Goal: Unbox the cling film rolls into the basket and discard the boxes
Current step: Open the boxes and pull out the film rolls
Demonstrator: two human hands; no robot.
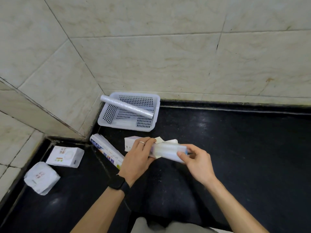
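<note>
Roll [170,152] pinched by right hand [196,163]; left hand [138,157] grips box [134,143], print unreadable.

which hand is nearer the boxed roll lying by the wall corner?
Left. The left hand sits right beside that boxed roll, gripping the open box; the right hand is farther right, on the emerging roll.

One white perforated basket [156,106] is sitting on the dark surface [235,148]. Two cling film rolls are showing: one roll [126,106] lying across the basket, another roll [168,151] sticking out of a box in front of it. Two cling film boxes are showing, the held box [130,145] and a second box [106,151] beside it. Two white packets [65,156] [41,178] are lying left of the basket. Two hands [137,157] [196,161] are working.
</note>
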